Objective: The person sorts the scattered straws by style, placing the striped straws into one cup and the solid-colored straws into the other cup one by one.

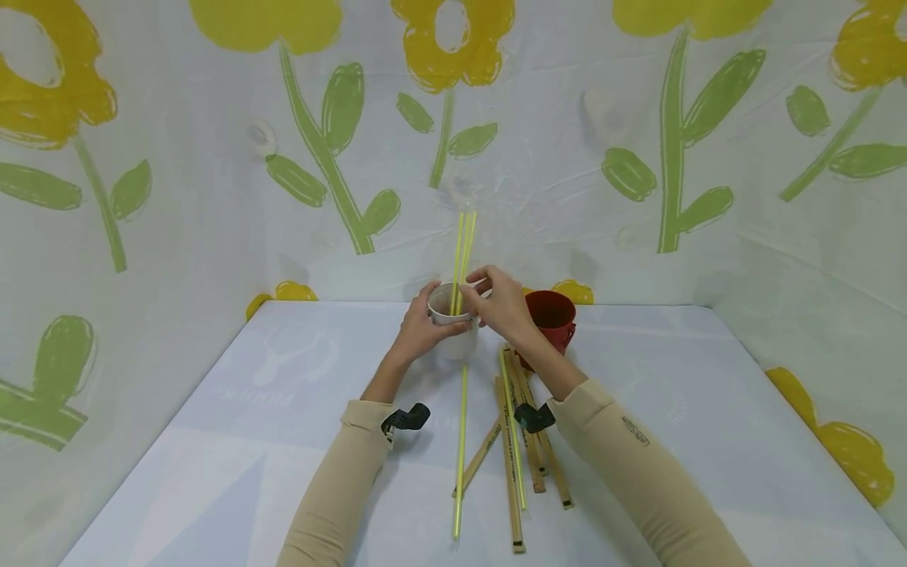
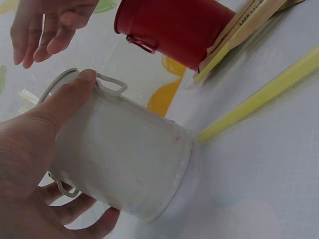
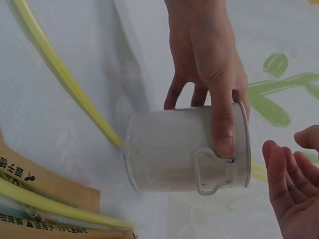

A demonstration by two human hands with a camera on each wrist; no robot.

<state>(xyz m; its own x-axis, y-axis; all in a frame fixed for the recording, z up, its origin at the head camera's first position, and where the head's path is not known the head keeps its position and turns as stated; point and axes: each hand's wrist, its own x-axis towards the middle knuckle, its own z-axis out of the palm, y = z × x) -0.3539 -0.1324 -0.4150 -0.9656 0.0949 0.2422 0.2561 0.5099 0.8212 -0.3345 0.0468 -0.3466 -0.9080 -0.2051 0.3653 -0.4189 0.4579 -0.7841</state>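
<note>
**At the back of the counter, one hand round a white bucket**

Toward the far edge of the pale counter (image 1: 708,441), the left hand (image 1: 418,327) grips a small white metal bucket with wire side handles (image 1: 453,327); the thumb lies along its rim and the fingers curl round the far side, as the wrist views show. The bucket stands upright with two thin yellow plastic straws (image 1: 464,252) rising out of it. The right hand (image 1: 503,303) hovers at the rim just beside the straws, fingers relaxed and slightly apart; whether its fingertips touch a straw I cannot tell.

Just right of the white bucket, near but apart from it, stands a small red metal bucket (image 1: 553,319), partly behind the right wrist. Nearer the person, a single long yellow straw (image 1: 460,449) lies on the counter, its far end reaching the base of the white bucket. Beside it, under the right forearm, lies a loose fan of brown paper-wrapped sticks (image 1: 513,480) with another yellow straw among them.

Wide bare counter lies to the left of the left forearm and to the right of the right one, out to the flower-printed cloth walls (image 1: 177,197) that close three sides.
</note>
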